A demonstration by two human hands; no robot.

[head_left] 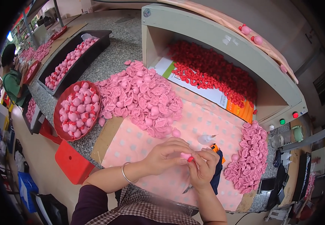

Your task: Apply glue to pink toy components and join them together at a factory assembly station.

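Both hands pinch one small pink piece over the dotted pink cloth

Left hand [166, 153] and right hand [203, 167] fingers clamp together on the pink piece [186, 156]; beyond lie the pink pile [140, 97], round red basket [67, 133] and red bits [211, 71]

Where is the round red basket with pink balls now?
The round red basket sits at the table's left edge, beside the big pink pile, left of both hands.

Small pink piece [186, 155] w/ red tip, pinched betw. both hands, above pink dotted cloth [140, 146].
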